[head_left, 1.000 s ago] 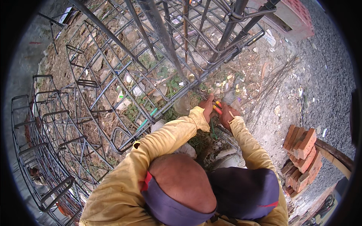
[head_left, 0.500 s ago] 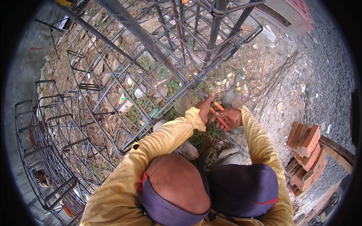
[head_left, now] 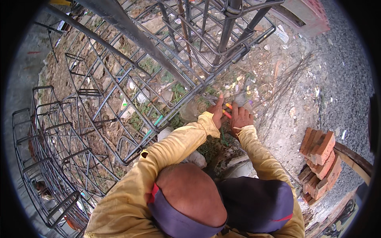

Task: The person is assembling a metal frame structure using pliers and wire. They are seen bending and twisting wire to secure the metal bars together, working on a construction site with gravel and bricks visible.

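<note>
My right hand (head_left: 241, 119) has its back turned up and its fingers bent over pliers with red and yellow handles (head_left: 226, 114). Close on its left is my left hand (head_left: 216, 114), with one finger stretched forward beside the pliers. Its other fingers curl under, and whatever they grip is hidden. The jaws of the pliers cannot be made out between the hands. Both hands are low over rubble and weeds, just right of the edge of a steel rebar cage (head_left: 174, 113).
Thick upright bars (head_left: 139, 39) rise from the cage ahead. More bent rebar frames (head_left: 51, 146) lie at left. Loose thin wires (head_left: 283, 91) spread over the ground to the right, and stacked red bricks (head_left: 320, 158) stand near gravel (head_left: 349, 71). My knees (head_left: 254, 200) are bent below my arms.
My right hand has turned over from showing its fingers to showing its back, and moved slightly forward. The pliers' handles have swung with it and are now more covered. My left hand stays nearly in place.
</note>
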